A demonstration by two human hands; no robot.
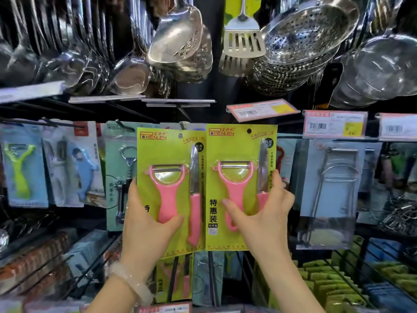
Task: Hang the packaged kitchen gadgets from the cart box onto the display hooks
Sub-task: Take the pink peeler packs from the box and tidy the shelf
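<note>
Holding one green card each, both hands sit at centre frame in front of the display. The left hand (146, 224) grips the left card (171, 190) at its lower left, thumb across the front over the pink peeler handle, fingers curled behind the left edge. The right hand (268, 213) grips the right card (241, 186) at its lower right, thumb lying on the front near the peeler handle, fingertips wrapped round the right edge beside the knife. A pale bracelet (133, 283) circles the left wrist.

Each card carries a pink peeler and a pink-handled knife under a clear blister, with a round hang hole near the top right corner. The cards stand upright, side by side, with the right card's left edge overlapping the left card's right edge. Whether either hole is on a hook cannot be told.

Behind the cards, at mid frame, a row of packaged gadgets hangs from hooks: a green peeler pack (22, 168) at far left, a corkscrew pack (119, 175) just left of the left card, and a wire tool pack (331, 188) to the right. Price tags (334, 125) sit at upper right of that row. Across the top of the frame hang steel ladles (178, 41), a slotted turner (243, 39) and perforated strainers (309, 30). Another green card (173, 279) hangs below, at lower centre.
</note>
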